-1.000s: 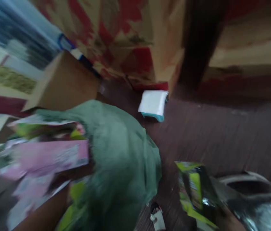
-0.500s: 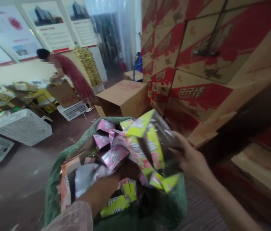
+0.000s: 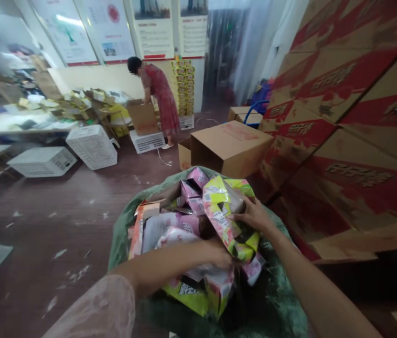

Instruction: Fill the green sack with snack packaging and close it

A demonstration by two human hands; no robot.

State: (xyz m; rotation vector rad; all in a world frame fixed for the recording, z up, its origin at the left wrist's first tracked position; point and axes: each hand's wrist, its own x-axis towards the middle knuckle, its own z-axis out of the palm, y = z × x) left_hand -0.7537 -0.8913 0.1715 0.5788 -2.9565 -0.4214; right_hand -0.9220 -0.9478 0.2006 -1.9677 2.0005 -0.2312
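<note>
right hand (image 3: 255, 214) grips yellow packaging (image 3: 218, 211), now lower, joining heap (image 3: 188, 224) in green sack (image 3: 120, 241) beneath; left hand (image 3: 222, 256) blurred, grip unclear.

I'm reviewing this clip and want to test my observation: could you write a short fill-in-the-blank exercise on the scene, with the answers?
1. The right hand holds yellow-and-pink packaging at the top of a ____ sack.
2. A sheer sleeve shows on the person's ____ arm.
3. The co-worker is bending forward in a ____ dress.
4. The red-printed cartons are stacked on the ____ side of the picture.

Missing words: green; left; red; right.
</note>
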